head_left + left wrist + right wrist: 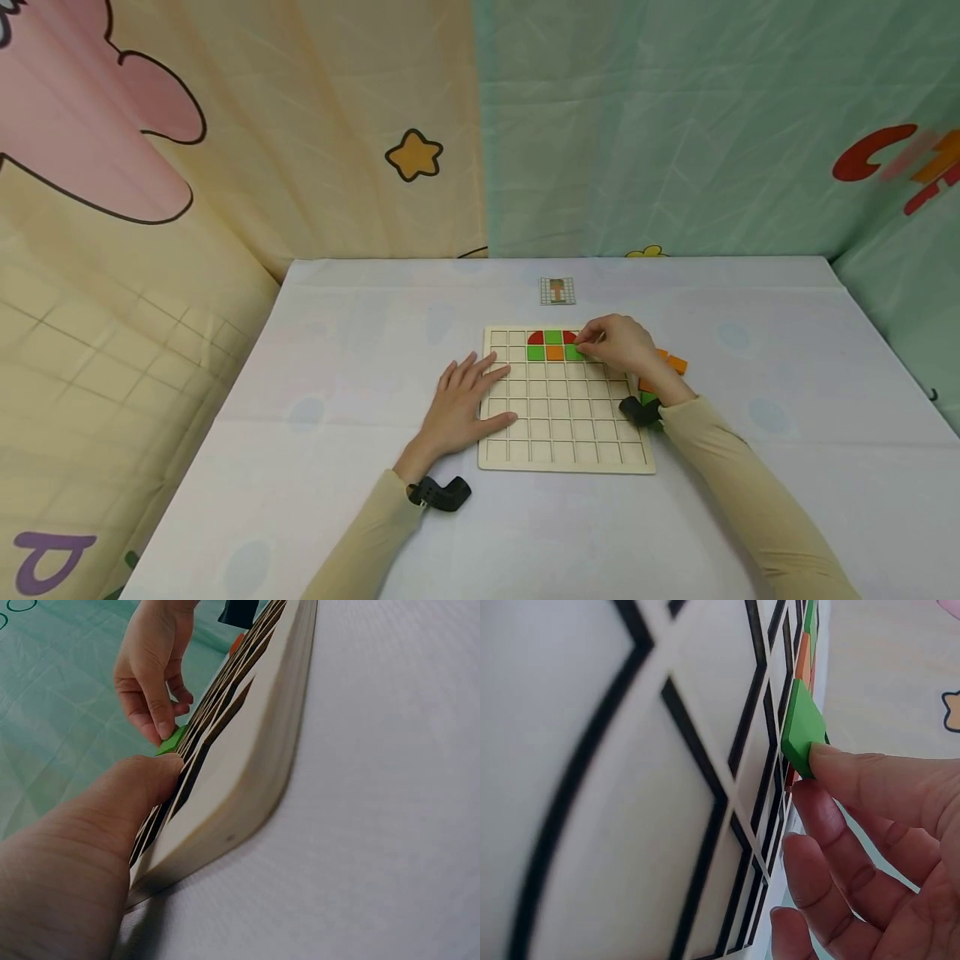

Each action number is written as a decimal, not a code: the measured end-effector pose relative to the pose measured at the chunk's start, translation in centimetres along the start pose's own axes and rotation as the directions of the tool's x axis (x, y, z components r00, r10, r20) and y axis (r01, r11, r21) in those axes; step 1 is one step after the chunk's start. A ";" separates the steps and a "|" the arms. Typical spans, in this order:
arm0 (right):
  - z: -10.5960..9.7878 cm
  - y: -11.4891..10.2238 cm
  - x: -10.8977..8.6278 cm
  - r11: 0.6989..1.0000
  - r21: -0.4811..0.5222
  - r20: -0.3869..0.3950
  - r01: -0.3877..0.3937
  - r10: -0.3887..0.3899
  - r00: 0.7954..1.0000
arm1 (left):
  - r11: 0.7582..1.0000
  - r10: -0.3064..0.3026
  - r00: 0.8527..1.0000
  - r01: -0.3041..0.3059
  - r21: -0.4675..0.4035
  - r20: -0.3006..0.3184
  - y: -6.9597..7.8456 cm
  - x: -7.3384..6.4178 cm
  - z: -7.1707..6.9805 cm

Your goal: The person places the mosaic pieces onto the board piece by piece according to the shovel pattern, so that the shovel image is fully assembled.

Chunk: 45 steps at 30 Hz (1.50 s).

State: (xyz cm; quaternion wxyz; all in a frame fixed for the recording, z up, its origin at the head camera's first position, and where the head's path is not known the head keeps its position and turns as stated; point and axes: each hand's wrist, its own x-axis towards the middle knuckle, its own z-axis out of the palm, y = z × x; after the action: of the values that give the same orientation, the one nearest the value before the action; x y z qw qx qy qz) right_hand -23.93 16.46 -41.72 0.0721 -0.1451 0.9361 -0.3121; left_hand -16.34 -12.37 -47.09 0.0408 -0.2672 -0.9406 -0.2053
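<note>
A pale wooden grid board lies on the table. Near its far edge sit red quarter-round tiles, an orange tile and green tiles. My right hand pinches a green square tile between thumb and fingers; in the right wrist view the tile stands tilted at the board's surface, beside the orange one. My left hand rests with spread fingers on the board's left edge, its thumb on the rim.
Loose orange tiles and a green tile lie right of the board, partly hidden by my right wrist. Behind the board lies a small card with a printed grid picture. Curtains hang along the table's far edge.
</note>
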 end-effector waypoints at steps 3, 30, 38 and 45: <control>0.1 -0.1 0.0 1.000 -0.006 -0.003 -0.004 0.004 1.000 | 1.000 -0.002 1.000 0.002 0.009 0.003 0.0 0.0 0.0; -3.3 2.4 -3.2 0.998 0.043 -0.118 -0.041 0.046 0.992 | 1.000 0.001 1.000 -0.001 0.014 -0.004 -0.2 0.1 0.2; -4.5 3.7 -3.9 0.995 0.025 -0.082 -0.097 0.098 0.992 | 1.000 -0.007 1.000 0.007 0.020 0.009 -0.1 0.1 0.1; -4.9 5.1 -4.4 0.990 0.025 -0.025 -0.137 0.138 0.990 | 1.000 -0.002 1.000 0.002 0.019 -0.001 -0.2 0.0 0.2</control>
State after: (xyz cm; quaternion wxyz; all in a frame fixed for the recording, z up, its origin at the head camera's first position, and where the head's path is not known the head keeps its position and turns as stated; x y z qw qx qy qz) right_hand -22.04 24.52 -40.68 0.0826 -0.0752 0.9410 -0.3194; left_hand -16.45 -12.39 -47.35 0.0438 -0.2657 -0.9428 -0.1966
